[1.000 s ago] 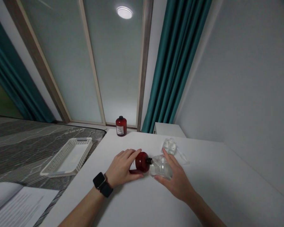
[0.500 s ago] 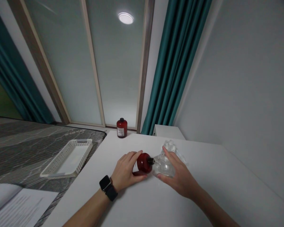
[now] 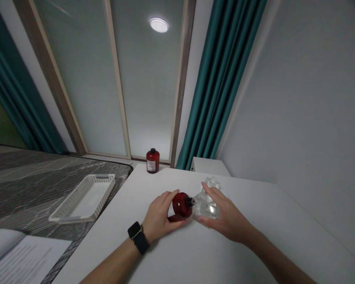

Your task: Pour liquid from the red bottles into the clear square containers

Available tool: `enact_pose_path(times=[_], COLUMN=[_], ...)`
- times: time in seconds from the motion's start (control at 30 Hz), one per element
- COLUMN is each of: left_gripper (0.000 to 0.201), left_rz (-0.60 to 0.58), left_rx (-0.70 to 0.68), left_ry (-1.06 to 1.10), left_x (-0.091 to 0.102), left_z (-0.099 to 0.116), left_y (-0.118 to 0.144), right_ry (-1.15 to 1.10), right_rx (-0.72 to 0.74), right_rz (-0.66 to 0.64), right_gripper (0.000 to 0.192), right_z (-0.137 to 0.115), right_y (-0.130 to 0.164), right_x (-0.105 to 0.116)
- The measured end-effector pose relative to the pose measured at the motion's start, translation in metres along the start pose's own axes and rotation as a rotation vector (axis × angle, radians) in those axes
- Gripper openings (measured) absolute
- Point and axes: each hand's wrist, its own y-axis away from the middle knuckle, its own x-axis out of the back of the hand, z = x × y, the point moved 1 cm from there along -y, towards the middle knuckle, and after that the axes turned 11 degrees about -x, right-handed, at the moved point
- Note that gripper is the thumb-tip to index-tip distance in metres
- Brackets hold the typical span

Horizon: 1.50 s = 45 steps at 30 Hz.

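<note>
Gripping left hand (image 3: 162,216): was clamped around a red bottle (image 3: 184,206) near the middle of the white table (image 3: 171,256), hiding its base and part of its label

Right hand (image 3: 225,216): was curled about a clear container (image 3: 205,208) at the table's middle, thumb and fingers pressing its sides; they covered much of it, and its outline was hard to make out

Clear knobby piece (image 3: 212,182): lay near the table's far edge, partly hidden by the right hand

Red bottle: was tipped sideways, dark and glossy, its black neck uncapped beside the container; whether they touched could not be told

Booklet (image 3: 29,254): lay open left of the table, cut off, its print unreadable
</note>
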Motion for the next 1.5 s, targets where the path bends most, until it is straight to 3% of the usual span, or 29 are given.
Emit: enact_pose_path(times=[1.23,1.5], left_gripper=[0.083,0.083], left_rz=[0.032,0.044], left_rx=[0.04,0.033], left_ry=[0.08,0.086], left_x=[0.0,0.0], left_z=[0.004,0.003], left_y=[-0.001,-0.002], right_ry=[0.071,0.073], right_rx=[-0.055,-0.024], right_rz=[-0.118,-0.093], right_gripper=[0.094,0.093], right_z=[-0.012,-0.011], right_y=[-0.008,-0.01], right_x=[0.02,0.021])
